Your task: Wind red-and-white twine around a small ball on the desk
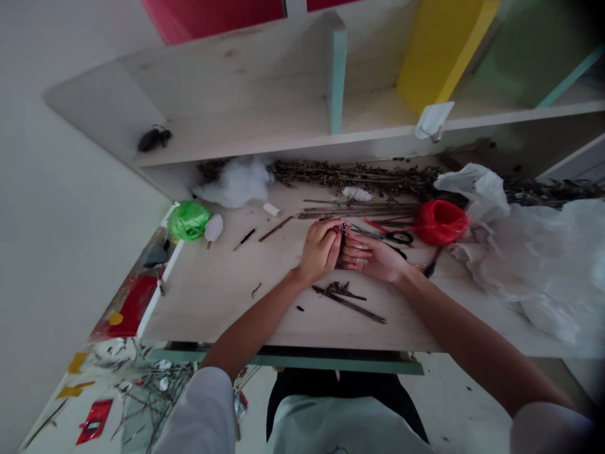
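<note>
My left hand [320, 250] and my right hand [373, 256] meet over the middle of the desk, fingers curled in. Between their fingertips is a small dark bundle [341, 229] with reddish and whitish strands; the fingers hide most of it. Just right of it, scissors [399, 238] with black handles lie partly behind my right hand. A red strand runs across from a roll of red plastic twine [442, 222]. Below the hands lie short dark twigs [352, 306] and a curled dry leaf piece [346, 290].
Dry stems [350, 176] line the back beneath a shelf [265, 135], near white fluff [241, 183] and white string [357, 193]. A green twine ball [189, 221] sits left; crumpled white plastic [534, 252] spreads right. An open green-edged drawer [293, 359] juts out in front.
</note>
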{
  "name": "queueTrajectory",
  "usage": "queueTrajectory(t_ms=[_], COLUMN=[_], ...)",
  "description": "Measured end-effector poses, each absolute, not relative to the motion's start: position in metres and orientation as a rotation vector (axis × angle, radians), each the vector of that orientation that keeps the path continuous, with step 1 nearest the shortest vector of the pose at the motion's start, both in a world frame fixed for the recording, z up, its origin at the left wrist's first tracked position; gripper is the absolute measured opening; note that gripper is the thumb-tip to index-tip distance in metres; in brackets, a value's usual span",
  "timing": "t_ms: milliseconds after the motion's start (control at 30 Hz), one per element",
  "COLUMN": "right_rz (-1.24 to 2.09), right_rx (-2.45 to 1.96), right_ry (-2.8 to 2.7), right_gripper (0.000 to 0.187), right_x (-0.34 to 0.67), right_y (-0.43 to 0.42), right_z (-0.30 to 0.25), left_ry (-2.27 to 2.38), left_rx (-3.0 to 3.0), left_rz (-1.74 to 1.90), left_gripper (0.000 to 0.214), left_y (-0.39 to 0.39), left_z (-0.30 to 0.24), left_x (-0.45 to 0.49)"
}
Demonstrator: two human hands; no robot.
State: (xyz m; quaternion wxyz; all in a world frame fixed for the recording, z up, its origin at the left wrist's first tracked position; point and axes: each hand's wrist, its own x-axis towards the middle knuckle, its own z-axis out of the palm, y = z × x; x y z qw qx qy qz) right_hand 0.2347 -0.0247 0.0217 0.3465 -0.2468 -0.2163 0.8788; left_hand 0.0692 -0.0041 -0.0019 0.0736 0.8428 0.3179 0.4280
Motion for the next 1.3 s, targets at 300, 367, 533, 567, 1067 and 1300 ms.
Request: queueTrajectory(t_ms=[300, 367, 533, 567, 1067, 1300], right_rz=[2.282, 2.284, 2.284, 2.286, 2.273, 2.262], right_rx=[-0.622, -0.63, -0.626, -0.616, -0.642, -0.628], right_ry=[-0.6, -0.598, -0.619, -0.625, -0.65, -0.681], right_gripper=[0.037, 0.038, 0.039, 0.039, 0.039, 0.038], right_x=[0.235, 0.2351, 0.2354, 0.2355, 0.2352, 0.2357], right_y=[-0.0253, -0.0251, -0.0246, -0.0246, -0.0253, -0.0257], right_z=[0.0223, 0.0218, 0.0203, 0.0201, 0.0192, 0.0174], left_ry=[0.946, 0.947, 0.961, 0.965, 0.905, 0.936], left_rx=[2.496, 2.499, 2.506, 2.508, 2.538, 2.544], left_rz=[1.345, 1.346, 1.33, 1.322, 1.33, 1.292], left_gripper=[0.025, 0.024, 0.026, 0.027, 0.022, 0.026], left_y=[-0.004, -0.0039, -0.0042, -0.0042, -0.0045, -0.0046], left_z=[-0.0012, -0.0012, -0.0009, -0.001, 0.0006, 0.0006], left_x=[0.0694, 0.0694, 0.0693, 0.0693, 0.0692, 0.0691])
